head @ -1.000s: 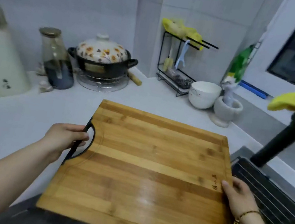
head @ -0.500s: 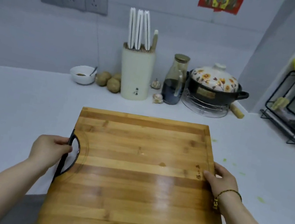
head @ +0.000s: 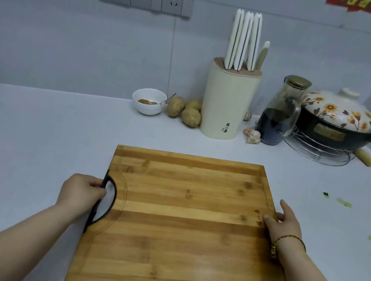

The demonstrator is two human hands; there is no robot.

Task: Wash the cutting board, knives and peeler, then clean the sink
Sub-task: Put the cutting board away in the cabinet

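A bamboo cutting board [head: 184,226] with a black half-round handle on its left edge lies flat in front of me over the white counter [head: 29,150]. My left hand [head: 82,190] grips the black handle. My right hand [head: 285,222] holds the board's right edge, thumb on top and fingers partly spread. White-handled knives [head: 244,39] stand in a cream knife block [head: 228,101] against the back wall. I see no peeler and no sink in this view.
Behind the board stand a small white bowl with a spoon [head: 148,101], potatoes [head: 185,113], a glass jar of dark liquid [head: 281,110], garlic [head: 252,134] and a flowered clay pot on a wire rack [head: 338,122]. Green scraps [head: 342,202] dot the counter at right.
The view has swung left, away from the sink and faucet to the counter with the knife block. Both hands have kept hold of the board, which now sits lower toward the counter.
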